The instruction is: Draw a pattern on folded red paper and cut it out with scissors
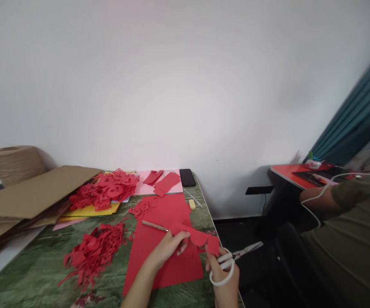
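You are pinching a scalloped strip of red paper point(197, 236) between the fingers point(182, 244) of your left hand point(167, 250), holding it just above a large flat red paper sheet point(168, 267) on the green marble-patterned worktop point(27, 273). Your right hand point(224, 280) is gripping white-handled steel scissors point(226, 266), its fingers curling through the loops just below the strip's end, while a heap of red paper offcuts point(92, 256) is lying to the left

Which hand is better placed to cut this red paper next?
Probably the right hand: it holds the white-handled scissors, though their blades point away from the paper. The left hand pinches the red paper strip and holds no tool.
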A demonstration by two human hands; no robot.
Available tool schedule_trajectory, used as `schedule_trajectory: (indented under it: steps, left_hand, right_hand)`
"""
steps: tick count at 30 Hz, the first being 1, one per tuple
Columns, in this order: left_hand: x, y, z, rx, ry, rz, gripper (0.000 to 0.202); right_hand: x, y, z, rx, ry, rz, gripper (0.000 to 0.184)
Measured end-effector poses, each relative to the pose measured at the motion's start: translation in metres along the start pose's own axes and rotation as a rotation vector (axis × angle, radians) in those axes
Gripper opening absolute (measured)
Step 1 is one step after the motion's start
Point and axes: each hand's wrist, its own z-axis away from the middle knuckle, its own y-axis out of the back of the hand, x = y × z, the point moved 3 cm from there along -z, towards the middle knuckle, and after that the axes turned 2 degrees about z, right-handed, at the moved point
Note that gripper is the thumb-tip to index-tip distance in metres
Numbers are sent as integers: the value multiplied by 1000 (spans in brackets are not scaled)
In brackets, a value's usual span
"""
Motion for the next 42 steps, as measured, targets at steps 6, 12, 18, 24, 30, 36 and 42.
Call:
schedule_trajectory:
  steps: [6,12,18,24,30,36,42]
  left_hand:
    - [-1,6,-10,121,-116,-61,39]
    - [0,7,-11,178,-156,-151,47]
    - [0,7,-11,224,-144,-109,46]
    - [5,27,-13,361,-191,-61,51]
    - [0,25,-15,282,-190,153,43]
    - [-5,13,-14,98,-106,436,46]
    - [-1,7,-13,-79,-102,605,53]
  right_hand:
    - [14,-4,-3,-31,16,-107,26]
    - [21,-8,-3,-76,-7,-153,26]
    - [18,-6,-2,-75,-20,-153,25]
    - [17,-4,-3,-61,-7,-87,29]
    - [30,-11,-10,-193,-9,29,62]
    - [31,-13,-9,-219,23,63,56]
    - [27,-10,-9,-306,-15,78,47]
